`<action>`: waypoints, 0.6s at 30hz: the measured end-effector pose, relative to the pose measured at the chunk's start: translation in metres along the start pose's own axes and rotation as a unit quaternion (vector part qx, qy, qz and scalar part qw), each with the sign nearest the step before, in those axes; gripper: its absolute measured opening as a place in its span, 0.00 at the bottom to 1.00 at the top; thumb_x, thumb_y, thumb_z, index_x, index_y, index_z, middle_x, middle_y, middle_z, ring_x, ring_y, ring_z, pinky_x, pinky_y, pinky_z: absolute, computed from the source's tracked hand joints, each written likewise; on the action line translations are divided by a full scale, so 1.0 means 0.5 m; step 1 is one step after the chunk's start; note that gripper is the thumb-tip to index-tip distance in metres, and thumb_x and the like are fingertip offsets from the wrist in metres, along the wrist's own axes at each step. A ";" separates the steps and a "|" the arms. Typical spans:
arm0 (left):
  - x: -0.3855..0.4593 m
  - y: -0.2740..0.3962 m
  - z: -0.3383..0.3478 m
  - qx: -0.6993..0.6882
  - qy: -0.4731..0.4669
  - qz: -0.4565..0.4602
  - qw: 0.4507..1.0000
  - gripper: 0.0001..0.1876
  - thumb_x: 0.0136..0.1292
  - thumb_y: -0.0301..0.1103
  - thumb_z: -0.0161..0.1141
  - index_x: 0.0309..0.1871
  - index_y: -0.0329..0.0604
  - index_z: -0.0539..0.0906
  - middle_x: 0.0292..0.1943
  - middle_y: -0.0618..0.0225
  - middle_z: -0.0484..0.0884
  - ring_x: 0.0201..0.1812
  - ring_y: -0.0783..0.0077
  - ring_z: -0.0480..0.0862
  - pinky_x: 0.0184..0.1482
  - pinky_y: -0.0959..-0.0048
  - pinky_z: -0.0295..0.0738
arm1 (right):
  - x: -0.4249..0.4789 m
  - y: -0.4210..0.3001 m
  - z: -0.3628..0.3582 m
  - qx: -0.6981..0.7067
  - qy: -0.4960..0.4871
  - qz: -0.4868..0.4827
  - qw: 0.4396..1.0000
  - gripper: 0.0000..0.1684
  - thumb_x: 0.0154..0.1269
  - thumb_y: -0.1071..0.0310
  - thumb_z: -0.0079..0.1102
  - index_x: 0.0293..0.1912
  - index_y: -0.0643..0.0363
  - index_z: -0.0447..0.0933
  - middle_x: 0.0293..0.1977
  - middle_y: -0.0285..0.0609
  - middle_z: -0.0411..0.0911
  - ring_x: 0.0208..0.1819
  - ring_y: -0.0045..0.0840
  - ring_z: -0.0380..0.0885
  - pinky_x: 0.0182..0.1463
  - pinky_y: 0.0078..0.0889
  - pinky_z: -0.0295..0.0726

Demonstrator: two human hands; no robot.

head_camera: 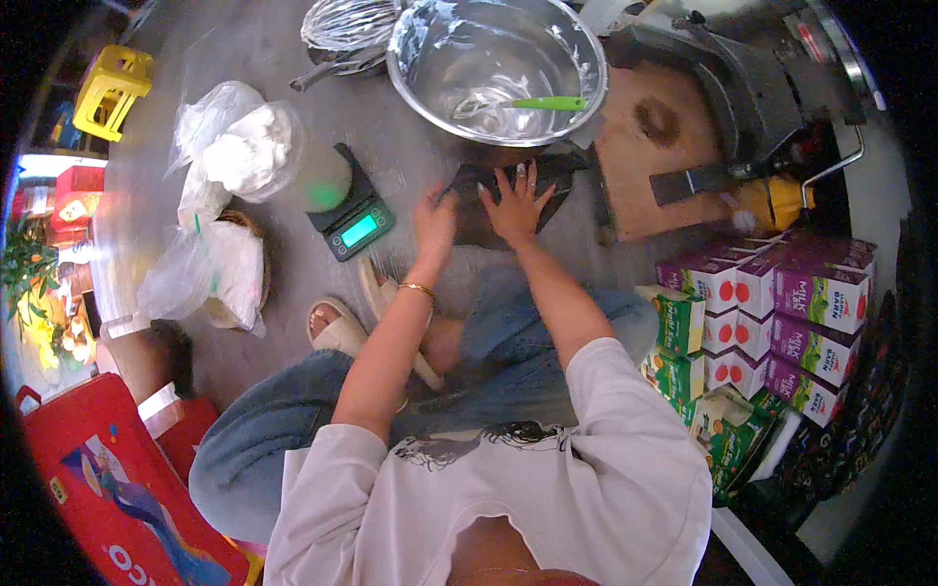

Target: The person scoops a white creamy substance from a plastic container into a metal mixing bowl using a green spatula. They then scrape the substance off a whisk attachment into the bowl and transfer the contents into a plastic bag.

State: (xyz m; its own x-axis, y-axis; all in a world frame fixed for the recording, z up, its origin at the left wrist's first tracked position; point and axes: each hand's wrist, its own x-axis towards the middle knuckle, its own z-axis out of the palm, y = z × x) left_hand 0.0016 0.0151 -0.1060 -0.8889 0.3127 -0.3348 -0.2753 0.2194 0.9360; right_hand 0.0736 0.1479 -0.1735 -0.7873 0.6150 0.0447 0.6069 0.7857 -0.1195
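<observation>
My right hand presses with spread fingers on a dark, flat cloth or plastic piece on the floor. At the left edge of that piece my left hand has its fingers curled and blurred; what it grips is unclear. Just beyond both hands stands a large metal bowl, smeared inside with white cream, with a green-handled utensil in it. Left of my left hand lies a digital kitchen scale with a lit display, and a translucent round container is on or beside its far end.
A wire whisk attachment lies beside the bowl. Plastic bags of white material and a round basket are at left. Flattened cardboard is at right, near stacked milk cartons. A yellow stool and red box stand farther left.
</observation>
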 end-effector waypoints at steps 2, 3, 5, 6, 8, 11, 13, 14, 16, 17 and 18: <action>-0.014 -0.053 0.031 0.172 0.038 0.080 0.981 0.24 0.58 0.35 0.58 0.57 0.35 0.73 0.55 0.53 0.73 0.59 0.57 0.70 0.61 0.67 0.62 | 0.007 0.055 0.005 0.017 0.034 -0.021 0.999 0.34 0.63 0.34 0.37 0.63 0.37 0.63 0.68 0.47 0.51 0.72 0.40 0.39 0.63 0.73 0.29; -0.018 -0.084 0.045 0.255 0.078 0.142 0.953 0.23 0.57 0.35 0.58 0.55 0.35 0.74 0.53 0.52 0.75 0.58 0.57 0.72 0.60 0.67 0.63 | 0.010 0.082 0.006 0.026 0.051 -0.032 0.998 0.34 0.63 0.35 0.38 0.63 0.37 0.63 0.68 0.47 0.51 0.72 0.40 0.39 0.64 0.73 0.29; -0.025 -0.092 0.054 0.334 0.040 0.105 0.936 0.21 0.57 0.35 0.60 0.52 0.34 0.75 0.49 0.54 0.78 0.55 0.59 0.74 0.58 0.67 0.65 | -0.002 0.122 -0.015 0.040 0.053 -0.043 0.997 0.32 0.62 0.40 0.46 0.63 0.37 0.63 0.68 0.48 0.49 0.71 0.41 0.40 0.66 0.67 0.32; -0.029 -0.066 0.055 0.328 -0.042 0.007 0.944 0.21 0.57 0.36 0.60 0.52 0.35 0.75 0.48 0.55 0.79 0.55 0.61 0.75 0.57 0.67 0.65 | -0.011 0.142 -0.026 0.063 0.068 -0.041 0.995 0.31 0.61 0.42 0.48 0.63 0.38 0.64 0.68 0.48 0.50 0.71 0.41 0.41 0.67 0.66 0.33; -0.023 -0.077 0.049 0.242 -0.155 -0.092 0.953 0.20 0.57 0.36 0.60 0.50 0.35 0.75 0.45 0.59 0.80 0.53 0.64 0.76 0.55 0.69 0.67 | -0.033 0.140 -0.068 0.106 0.084 -0.062 0.989 0.31 0.59 0.55 0.55 0.63 0.43 0.64 0.68 0.50 0.50 0.71 0.43 0.42 0.69 0.59 0.36; -0.013 -0.133 0.060 0.008 -0.225 -0.075 0.971 0.17 0.60 0.36 0.58 0.49 0.36 0.74 0.43 0.63 0.81 0.50 0.69 0.76 0.52 0.72 0.67 | -0.054 0.139 -0.056 0.143 0.025 -0.106 0.984 0.35 0.55 0.65 0.56 0.64 0.50 0.62 0.68 0.52 0.49 0.71 0.45 0.42 0.70 0.57 0.37; -0.020 -0.107 0.078 -0.148 -0.198 -0.061 0.967 0.15 0.62 0.35 0.56 0.49 0.37 0.74 0.44 0.65 0.81 0.48 0.73 0.75 0.52 0.74 0.67 | -0.077 0.118 -0.055 0.096 -0.040 -0.102 0.989 0.35 0.52 0.69 0.56 0.63 0.55 0.63 0.68 0.53 0.47 0.71 0.46 0.40 0.70 0.56 0.36; -0.023 -0.087 0.090 -0.208 -0.226 -0.082 0.948 0.14 0.64 0.35 0.55 0.49 0.38 0.74 0.46 0.65 0.80 0.48 0.73 0.75 0.53 0.74 0.66 | -0.089 0.110 -0.044 0.064 -0.059 -0.091 0.992 0.34 0.53 0.68 0.55 0.62 0.55 0.64 0.68 0.52 0.47 0.71 0.46 0.40 0.70 0.57 0.35; -0.029 -0.049 0.117 -0.325 -0.272 -0.119 0.898 0.12 0.66 0.35 0.52 0.48 0.39 0.75 0.50 0.65 0.78 0.49 0.74 0.75 0.55 0.74 0.66 | -0.114 0.094 -0.025 0.006 -0.081 -0.090 0.993 0.32 0.57 0.62 0.51 0.63 0.56 0.62 0.69 0.52 0.46 0.71 0.46 0.38 0.69 0.60 0.34; -0.027 -0.061 0.135 -0.239 -0.304 -0.083 0.918 0.13 0.67 0.36 0.51 0.49 0.40 0.75 0.53 0.65 0.76 0.52 0.72 0.74 0.57 0.69 0.63 | -0.116 0.090 -0.017 0.032 -0.114 -0.095 0.988 0.33 0.59 0.59 0.49 0.64 0.57 0.60 0.69 0.52 0.46 0.71 0.46 0.37 0.69 0.61 0.34; -0.024 -0.089 0.151 -0.152 -0.330 -0.047 0.930 0.14 0.68 0.38 0.49 0.51 0.41 0.74 0.56 0.65 0.74 0.56 0.70 0.73 0.60 0.65 0.61 | -0.118 0.085 -0.012 0.058 -0.147 -0.104 0.982 0.34 0.60 0.57 0.47 0.65 0.58 0.58 0.69 0.52 0.45 0.71 0.47 0.36 0.69 0.62 0.34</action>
State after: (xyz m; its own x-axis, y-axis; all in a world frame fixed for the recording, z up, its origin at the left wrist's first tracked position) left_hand 0.0521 0.0713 -0.1517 -0.4647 0.8271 -0.3161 -0.5207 0.0335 0.8531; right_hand 0.1465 0.1455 -0.1753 -0.9002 0.3838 -0.2055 0.4275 0.8687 -0.2501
